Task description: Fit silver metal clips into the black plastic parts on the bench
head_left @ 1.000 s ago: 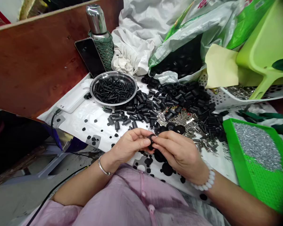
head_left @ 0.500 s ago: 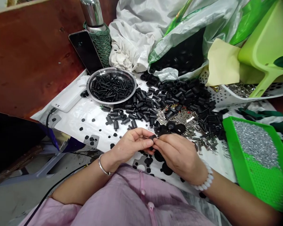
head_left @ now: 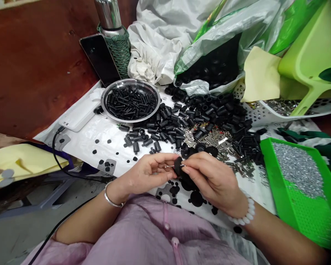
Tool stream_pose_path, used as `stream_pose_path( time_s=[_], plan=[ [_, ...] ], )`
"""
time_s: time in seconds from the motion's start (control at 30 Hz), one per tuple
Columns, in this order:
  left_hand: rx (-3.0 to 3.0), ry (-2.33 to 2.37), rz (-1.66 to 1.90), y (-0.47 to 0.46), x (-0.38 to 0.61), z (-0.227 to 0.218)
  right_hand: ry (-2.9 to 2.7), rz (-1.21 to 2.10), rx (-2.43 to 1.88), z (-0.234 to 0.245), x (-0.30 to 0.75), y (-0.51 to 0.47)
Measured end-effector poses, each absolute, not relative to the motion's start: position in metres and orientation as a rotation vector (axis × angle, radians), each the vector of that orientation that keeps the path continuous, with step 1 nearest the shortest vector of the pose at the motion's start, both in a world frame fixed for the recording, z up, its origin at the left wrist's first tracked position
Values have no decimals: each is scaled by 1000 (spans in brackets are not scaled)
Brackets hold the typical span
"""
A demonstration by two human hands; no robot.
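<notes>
Now, hands (head_left: 211,180) pinching blk disc (head_left: 178,166), w/ pin (head_left: 169,166)

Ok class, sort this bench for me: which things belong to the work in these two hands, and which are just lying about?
Part of the work: left hand, right hand, black moulded part, small metal pin, heap of metal clips, steel dish of black coiled parts, green tray of small silver parts.

Just lying about: steel flask in a green net sleeve, black phone, white power bank.
</notes>
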State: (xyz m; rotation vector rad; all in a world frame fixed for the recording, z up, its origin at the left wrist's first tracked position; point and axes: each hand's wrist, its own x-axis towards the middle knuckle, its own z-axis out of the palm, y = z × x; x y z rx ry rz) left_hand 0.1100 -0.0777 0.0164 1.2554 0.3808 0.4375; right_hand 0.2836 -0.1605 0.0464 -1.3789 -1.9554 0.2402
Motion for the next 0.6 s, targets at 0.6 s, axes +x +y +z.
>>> stream_pose_path(
  time_s=[0.6],
  plan=[
    [1721,507,660,-80,115,11,-1918,416,-1475,51,272,-162]
  ],
)
